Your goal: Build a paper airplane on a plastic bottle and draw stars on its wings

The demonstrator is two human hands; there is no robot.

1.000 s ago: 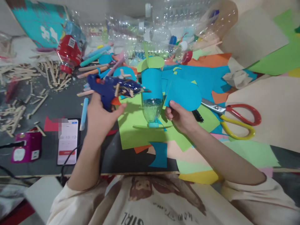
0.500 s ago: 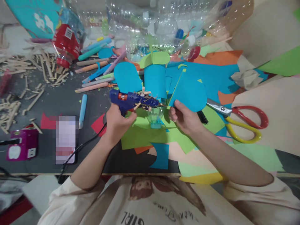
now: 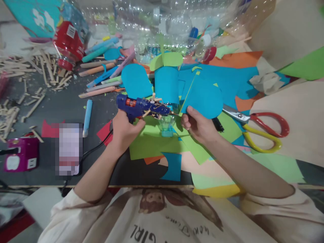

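Note:
My left hand is wrapped round the grip of a blue glue gun, its barrel hung with bits of wood. The nozzle points right, at the lower end of a narrow green edge strip on a rounded blue paper piece. That piece is pinched at its lower left corner between the thumb and fingers of my right hand. Just behind the gun stands a bottle wrapped in blue paper, with green paper leaves on top. Its clear neck and teal cap show below the gun.
Scissors with red and yellow handles lie right of my right hand. Several markers, wood sticks and a phone are on the left. Clear plastic bottles crowd the back. Green paper lies under my hands.
The whole view has shifted slightly, so things appear a little further left and up. Both hands keep their holds, and the nozzle stays by the lower end of the green strip.

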